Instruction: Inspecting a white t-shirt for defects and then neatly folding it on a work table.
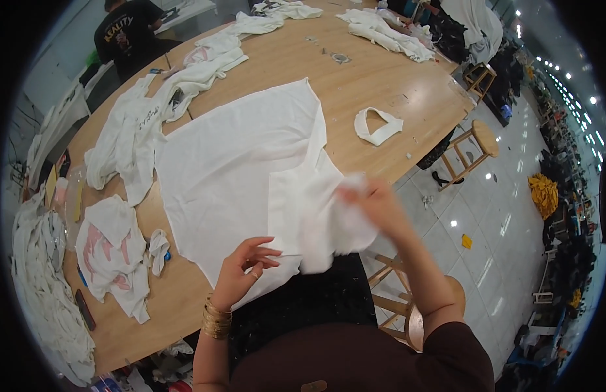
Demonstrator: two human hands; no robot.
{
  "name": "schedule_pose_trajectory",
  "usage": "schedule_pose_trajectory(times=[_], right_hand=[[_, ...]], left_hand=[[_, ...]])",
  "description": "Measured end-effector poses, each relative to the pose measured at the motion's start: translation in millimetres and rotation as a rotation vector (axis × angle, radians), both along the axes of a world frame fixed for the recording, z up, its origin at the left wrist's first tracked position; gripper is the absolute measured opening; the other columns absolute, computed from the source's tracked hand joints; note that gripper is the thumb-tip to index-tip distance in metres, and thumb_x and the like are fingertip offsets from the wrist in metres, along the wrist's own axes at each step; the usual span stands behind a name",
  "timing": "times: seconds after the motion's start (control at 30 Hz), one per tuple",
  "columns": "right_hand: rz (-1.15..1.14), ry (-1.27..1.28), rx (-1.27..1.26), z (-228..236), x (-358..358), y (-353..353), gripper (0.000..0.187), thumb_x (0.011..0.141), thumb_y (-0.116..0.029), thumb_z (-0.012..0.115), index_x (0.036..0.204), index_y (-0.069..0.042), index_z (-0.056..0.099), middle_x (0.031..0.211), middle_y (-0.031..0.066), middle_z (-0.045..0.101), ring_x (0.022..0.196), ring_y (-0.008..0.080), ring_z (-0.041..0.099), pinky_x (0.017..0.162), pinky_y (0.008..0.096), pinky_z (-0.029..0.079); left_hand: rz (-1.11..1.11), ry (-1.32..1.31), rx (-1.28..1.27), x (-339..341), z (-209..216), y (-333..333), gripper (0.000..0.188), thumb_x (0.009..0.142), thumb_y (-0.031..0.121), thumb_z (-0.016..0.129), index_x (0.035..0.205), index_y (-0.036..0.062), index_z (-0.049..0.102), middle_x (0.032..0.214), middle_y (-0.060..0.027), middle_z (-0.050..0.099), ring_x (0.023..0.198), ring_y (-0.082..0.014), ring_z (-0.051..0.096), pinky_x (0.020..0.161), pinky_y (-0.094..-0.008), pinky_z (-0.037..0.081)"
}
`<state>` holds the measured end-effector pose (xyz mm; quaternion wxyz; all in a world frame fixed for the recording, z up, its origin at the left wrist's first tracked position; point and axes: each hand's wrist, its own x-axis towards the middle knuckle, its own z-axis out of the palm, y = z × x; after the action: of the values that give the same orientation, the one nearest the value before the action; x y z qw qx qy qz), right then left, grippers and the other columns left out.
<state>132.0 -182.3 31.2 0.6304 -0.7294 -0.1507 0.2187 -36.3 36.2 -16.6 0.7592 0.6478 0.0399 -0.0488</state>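
A large white piece of cloth [224,150] lies spread on the table in front of me, its near edge reaching the table's edge. Over its right part a smaller white cloth [335,225] is lifted and smeared by motion. My right hand [376,206] is closed on the upper right of this smaller cloth; its fingertips are blurred. Just left of it, my left hand [243,269] hovers at the near edge of the spread cloth, fingers bent and apart, holding nothing. A ring and gold bangles show on that hand and wrist.
On the wooden table [264,62], a white cloth band [379,127] lies to the right. White garments [130,134] lie along the left, one pink-printed [110,248]. Wooden stools [482,138] stand beyond the right edge. A person in black [128,36] is at the far left.
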Motion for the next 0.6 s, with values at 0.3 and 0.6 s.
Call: schedule_pose_trajectory(times=[0.3, 0.6], right_hand=[[-0.398, -0.731, -0.514, 20.4, 165.8, -94.6, 0.026, 0.087, -0.025, 0.057, 0.097, 0.0, 0.059, 0.083, 0.0123, 0.062, 0.075, 0.0208, 0.059, 0.067, 0.0304, 0.046], [0.329, -0.84, -0.563, -92.9, 60.6, -51.9, 0.031, 0.077, -0.013, 0.063, 0.106, -0.006, 0.056, 0.107, 0.0148, 0.055, 0.099, 0.0315, 0.05, 0.087, 0.0393, 0.04]], left_hand=[[0.385, 0.115, 0.218, -57.1, -41.7, 52.0, 0.023, 0.087, -0.001, 0.048, 0.109, -0.0027, 0.053, 0.097, -0.0101, 0.062, 0.09, -0.0153, 0.059, 0.082, -0.0281, 0.046], [0.497, 0.413, 0.689, -138.9, -48.1, 72.3, 0.023, 0.085, 0.009, 0.057, 0.107, 0.0046, 0.056, 0.09, -0.0083, 0.064, 0.082, -0.0148, 0.061, 0.071, -0.0267, 0.048]])
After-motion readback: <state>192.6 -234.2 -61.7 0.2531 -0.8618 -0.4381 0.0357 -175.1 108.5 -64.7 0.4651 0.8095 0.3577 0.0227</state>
